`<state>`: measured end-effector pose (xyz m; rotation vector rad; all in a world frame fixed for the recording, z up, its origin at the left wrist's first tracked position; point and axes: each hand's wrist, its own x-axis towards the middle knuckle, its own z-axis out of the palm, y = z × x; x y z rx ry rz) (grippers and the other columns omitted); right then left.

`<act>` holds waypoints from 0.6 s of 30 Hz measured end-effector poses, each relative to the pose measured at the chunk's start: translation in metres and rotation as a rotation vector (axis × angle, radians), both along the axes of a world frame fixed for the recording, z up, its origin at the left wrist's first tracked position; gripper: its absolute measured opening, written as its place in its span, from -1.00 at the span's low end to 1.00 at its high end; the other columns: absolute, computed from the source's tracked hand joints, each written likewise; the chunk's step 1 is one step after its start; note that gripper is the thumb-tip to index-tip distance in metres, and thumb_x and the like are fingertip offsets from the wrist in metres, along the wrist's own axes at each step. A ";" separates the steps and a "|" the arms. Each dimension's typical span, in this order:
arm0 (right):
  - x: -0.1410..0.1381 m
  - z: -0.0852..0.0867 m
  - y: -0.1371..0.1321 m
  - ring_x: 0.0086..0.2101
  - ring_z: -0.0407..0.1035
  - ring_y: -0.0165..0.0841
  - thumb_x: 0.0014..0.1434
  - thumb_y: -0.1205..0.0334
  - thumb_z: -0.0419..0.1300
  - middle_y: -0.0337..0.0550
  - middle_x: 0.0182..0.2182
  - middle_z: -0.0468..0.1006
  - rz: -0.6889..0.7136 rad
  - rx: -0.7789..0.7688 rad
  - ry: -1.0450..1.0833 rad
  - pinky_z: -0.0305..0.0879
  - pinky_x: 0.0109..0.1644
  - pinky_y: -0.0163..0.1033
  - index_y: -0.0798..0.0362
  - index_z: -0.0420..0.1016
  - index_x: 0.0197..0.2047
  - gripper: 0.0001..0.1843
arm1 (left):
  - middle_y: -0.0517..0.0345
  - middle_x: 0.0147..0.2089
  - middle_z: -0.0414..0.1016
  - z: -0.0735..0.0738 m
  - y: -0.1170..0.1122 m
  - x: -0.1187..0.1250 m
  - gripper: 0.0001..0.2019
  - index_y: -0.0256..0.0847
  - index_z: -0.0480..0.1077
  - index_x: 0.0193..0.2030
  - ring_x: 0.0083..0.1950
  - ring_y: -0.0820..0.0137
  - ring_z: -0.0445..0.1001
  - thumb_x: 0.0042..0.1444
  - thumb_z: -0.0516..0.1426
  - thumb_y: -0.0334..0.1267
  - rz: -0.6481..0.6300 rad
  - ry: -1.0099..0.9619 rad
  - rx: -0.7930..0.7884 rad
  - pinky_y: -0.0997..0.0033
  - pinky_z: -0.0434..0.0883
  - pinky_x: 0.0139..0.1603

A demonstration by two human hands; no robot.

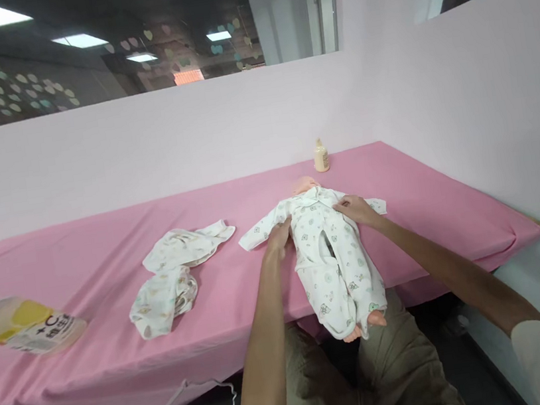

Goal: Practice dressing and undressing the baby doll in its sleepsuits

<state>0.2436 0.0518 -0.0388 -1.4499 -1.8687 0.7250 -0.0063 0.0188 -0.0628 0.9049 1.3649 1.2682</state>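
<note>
A doll [306, 184] lies on its back on the pink-covered table, dressed in a white printed baby romper [328, 241]. Its bare feet poke out of the legs over the front edge. At the chest's left side, my left hand [281, 237] is closed on the romper's edge, near the armpit. On the other side, my right hand [357, 209] pinches the romper cloth beside the chest, its fingertips close together. The romper's sleeves spread outward, and a dark gap shows at the crotch.
A crumpled white printed baby garment [173, 269] lies left of the doll. A large clear bottle with a yellow label [28, 323] lies farther left. A small cream bottle [320, 156] stands by the back wall. A white cable [176, 395] hangs below the pink cloth [101, 253].
</note>
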 end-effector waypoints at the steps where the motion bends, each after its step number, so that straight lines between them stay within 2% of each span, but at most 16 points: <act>1: 0.001 0.000 0.002 -0.24 0.41 -0.33 0.12 0.00 0.15 -0.17 -0.27 0.56 0.027 -0.038 0.026 0.23 -0.21 -0.28 0.06 0.49 -0.34 -0.72 | 0.05 -0.37 0.48 0.001 -0.004 -0.003 -0.66 -0.26 0.40 -0.30 -0.28 0.31 0.44 0.03 0.26 0.01 0.029 0.075 0.022 0.31 0.38 -0.19; 3: -0.001 0.002 0.005 -0.26 0.41 -0.34 0.06 -0.06 0.21 -0.18 -0.27 0.56 0.062 -0.092 0.054 0.24 -0.25 -0.29 0.06 0.49 -0.29 -0.66 | 0.16 -0.42 0.40 0.004 -0.009 -0.005 -0.71 -0.24 0.37 -0.35 -0.33 0.39 0.36 0.04 0.25 -0.04 0.085 0.225 0.069 0.39 0.31 -0.26; 5: -0.006 0.006 0.008 -0.29 0.41 -0.35 0.03 -0.08 0.23 -0.19 -0.28 0.56 0.072 -0.081 0.033 0.24 -0.30 -0.31 0.06 0.47 -0.27 -0.63 | 0.25 -0.46 0.30 0.006 -0.012 -0.004 -0.77 -0.21 0.32 -0.40 -0.39 0.45 0.26 0.08 0.21 -0.11 0.132 0.358 0.117 0.43 0.22 -0.32; 9: -0.016 0.012 0.011 -0.32 0.39 -0.36 0.16 0.17 0.10 -0.18 -0.34 0.55 0.087 0.159 -0.265 0.18 -0.32 -0.31 0.06 0.42 -0.36 -0.84 | 0.32 -0.52 0.09 0.012 -0.013 0.003 -0.72 -0.17 0.11 -0.52 -0.45 0.47 0.07 0.12 0.12 -0.24 0.193 0.579 0.206 0.43 0.07 -0.39; 11: -0.017 0.015 0.013 -0.30 0.39 -0.31 0.16 0.28 0.06 -0.11 -0.32 0.56 0.059 0.235 -0.373 0.16 -0.29 -0.28 0.06 0.41 -0.36 -0.87 | 0.30 -0.52 0.13 0.014 -0.013 0.003 -0.77 -0.16 0.12 -0.50 -0.44 0.44 0.11 0.16 0.06 -0.27 0.214 0.693 0.258 0.42 0.08 -0.37; 14: -0.010 0.019 0.018 -0.25 0.41 -0.22 0.21 0.32 -0.01 0.04 -0.24 0.57 -0.028 0.265 -0.400 0.15 -0.24 -0.23 0.10 0.41 -0.25 -0.82 | 0.22 -0.42 0.32 0.018 -0.013 -0.003 -0.90 -0.16 0.24 -0.34 -0.35 0.37 0.28 0.18 -0.04 -0.35 0.269 0.855 0.318 0.38 0.17 -0.31; 18: 0.001 0.022 0.020 -0.26 0.42 -0.16 0.24 0.34 -0.09 0.07 -0.25 0.56 -0.166 0.333 -0.351 0.18 -0.21 -0.17 0.14 0.39 -0.12 -0.74 | 0.03 -0.22 0.46 0.024 -0.021 -0.008 -0.80 -0.19 0.29 -0.13 -0.19 0.24 0.40 0.20 -0.11 -0.36 0.299 1.034 0.387 0.31 0.26 -0.24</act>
